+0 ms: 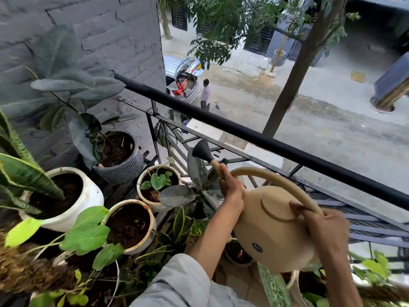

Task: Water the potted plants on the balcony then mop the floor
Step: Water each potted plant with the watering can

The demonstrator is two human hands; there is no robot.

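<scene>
Watering can [274, 227]: tan plastic, round body, tilted with the spout toward 11 o'clock; I hold it in the air at about 5 o'clock of the view, above the pots.
Rose head [201, 150]: dark funnel on the spout tip, near centre of view, above a dark-leaved plant [194, 191].
Right hand [325, 224]: my fingers are wrapped tight around the can's arched handle [272, 176] at its rear end, at 4 o'clock.
Left hand [230, 187]: closed around the spout just behind the rose head, steadying it; grey sleeve [183, 284] at 6 o'clock.
Cream pot with heart-leaf seedling [158, 185]: just left of the dark-leaved plant, toward 9 o'clock from my left hand.
Cream pot, bare soil [130, 224]: at 7 o'clock from the seedling pot, just beside it.
White pot with snake plant [66, 196]: at 9 o'clock of the view.
Grey textured pot [119, 156]: at 10 o'clock, against the grey brick wall [110, 29], holding a large-leaved plant.
Black railing [265, 140]: runs from 10 o'clock down to 3 o'clock, beyond the can.
Street below [309, 107]: at 1 o'clock; a car [183, 78] with its hatch raised, a person [205, 95] standing beside it, a tree trunk [294, 69].
</scene>
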